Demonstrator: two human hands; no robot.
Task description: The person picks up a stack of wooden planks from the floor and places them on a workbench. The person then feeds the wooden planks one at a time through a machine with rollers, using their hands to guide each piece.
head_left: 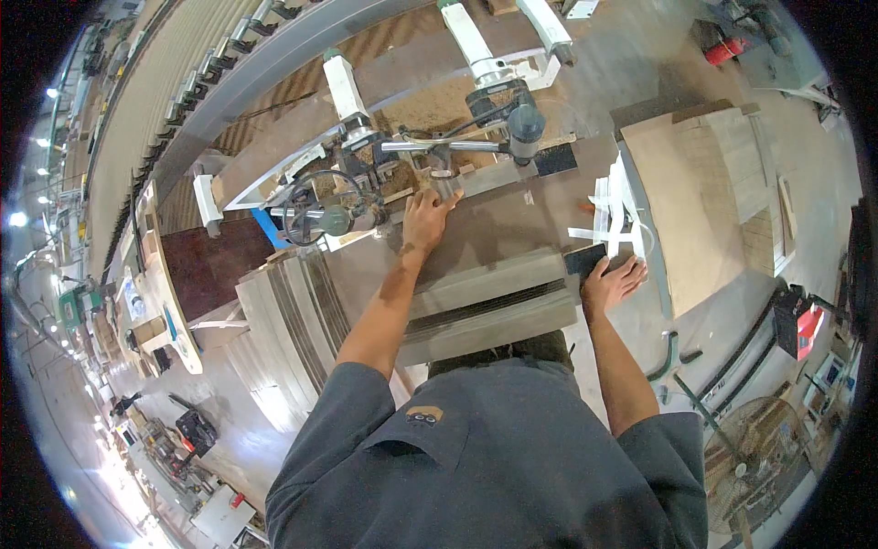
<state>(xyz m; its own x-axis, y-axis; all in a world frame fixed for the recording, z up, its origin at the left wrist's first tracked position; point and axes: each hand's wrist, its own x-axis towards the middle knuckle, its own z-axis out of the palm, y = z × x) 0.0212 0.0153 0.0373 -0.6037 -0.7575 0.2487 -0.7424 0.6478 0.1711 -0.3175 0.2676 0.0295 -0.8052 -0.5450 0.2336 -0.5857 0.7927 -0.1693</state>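
Observation:
My left hand (427, 220) reaches forward to the machine, thumb spread from its fingers. It rests at the edge of a narrow grey plank (489, 180) that lies along the machine; whether it presses on the plank I cannot tell. To the right, my right hand (611, 285) has its fingers stretched out beside a black pad (585, 260), just below a bundle of white strips (615, 210). Between my forearms lies a stack of grey-brown planks (489, 284) on the brown worktable (512, 218). Neither hand visibly holds anything.
The machine carries white arms (474, 46), a metal bar (444, 146) and dark motor heads (526, 128). More planks (288, 311) are stacked at left. A cardboard-topped stack (690, 210) stands at right, a large fan (754, 462) lower right, a roller conveyor (224, 59) upper left.

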